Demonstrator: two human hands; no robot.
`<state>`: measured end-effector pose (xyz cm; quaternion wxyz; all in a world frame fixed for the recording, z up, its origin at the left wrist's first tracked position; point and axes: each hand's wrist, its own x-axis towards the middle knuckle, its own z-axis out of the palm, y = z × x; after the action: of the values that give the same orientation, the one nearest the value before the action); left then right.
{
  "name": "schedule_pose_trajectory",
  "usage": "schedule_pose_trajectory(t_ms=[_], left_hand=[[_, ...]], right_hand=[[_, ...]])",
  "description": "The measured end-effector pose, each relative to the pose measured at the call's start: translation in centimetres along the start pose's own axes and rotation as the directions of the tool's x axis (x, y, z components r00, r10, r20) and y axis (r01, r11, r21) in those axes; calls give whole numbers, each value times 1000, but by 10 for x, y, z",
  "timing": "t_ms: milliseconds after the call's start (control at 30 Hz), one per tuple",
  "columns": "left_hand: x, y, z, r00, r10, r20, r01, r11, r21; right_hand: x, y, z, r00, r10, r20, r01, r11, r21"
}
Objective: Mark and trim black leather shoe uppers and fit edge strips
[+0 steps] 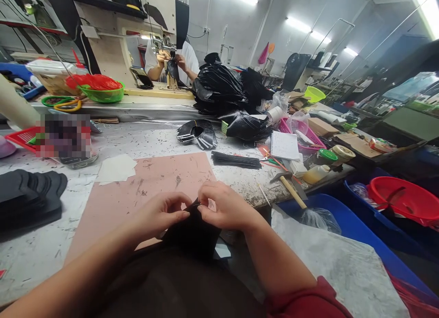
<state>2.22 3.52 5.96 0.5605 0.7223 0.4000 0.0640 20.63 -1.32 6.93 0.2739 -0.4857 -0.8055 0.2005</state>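
A black piece of sheet material (194, 233), perhaps leather or fabric, hangs between my hands at the near edge of the table. My left hand (166, 213) pinches its upper edge from the left, thumb against forefinger. Close beside it, my right hand (219, 206) pinches the same edge from the right. The fingertips of both hands nearly meet. The lower part of the piece merges with my dark clothing, so its full shape cannot be made out. Under and beyond my hands lies a pinkish board (154, 176).
Stacked black cut pieces (30, 199) lie at left, white sheets (116, 168) on the board. Black strips (236, 160) and a hammer (291, 190) are right. Across the table a person (188, 57) works at a sewing machine (113, 39), beside heaped black pieces (222, 87). Blue bins (315, 208) stand right.
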Motion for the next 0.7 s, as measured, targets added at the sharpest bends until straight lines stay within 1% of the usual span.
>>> schedule_pose_trajectory(t_ms=[133, 200, 267, 400, 567, 700], left_hand=[[6, -1, -2, 988, 154, 19, -156, 981, 119], [8, -1, -2, 982, 185, 29, -188, 974, 124], [9, 0, -2, 984, 180, 12, -180, 977, 116], [10, -1, 0, 991, 128, -51, -121, 986, 118], [10, -8, -2, 991, 126, -35, -119, 981, 153], [10, -7, -3, 990, 137, -32, -130, 978, 165]], right_hand=[[1, 1, 4, 1000, -2, 8, 2, 1000, -12], [1, 1, 4, 1000, -12, 17, 12, 1000, -2], [1, 2, 3, 1000, -18, 25, 18, 1000, 17], [0, 6, 3, 999, -8, 49, 7, 999, 34], [1, 10, 10, 999, 14, 44, -17, 998, 59], [2, 10, 15, 999, 41, 15, -42, 997, 67]])
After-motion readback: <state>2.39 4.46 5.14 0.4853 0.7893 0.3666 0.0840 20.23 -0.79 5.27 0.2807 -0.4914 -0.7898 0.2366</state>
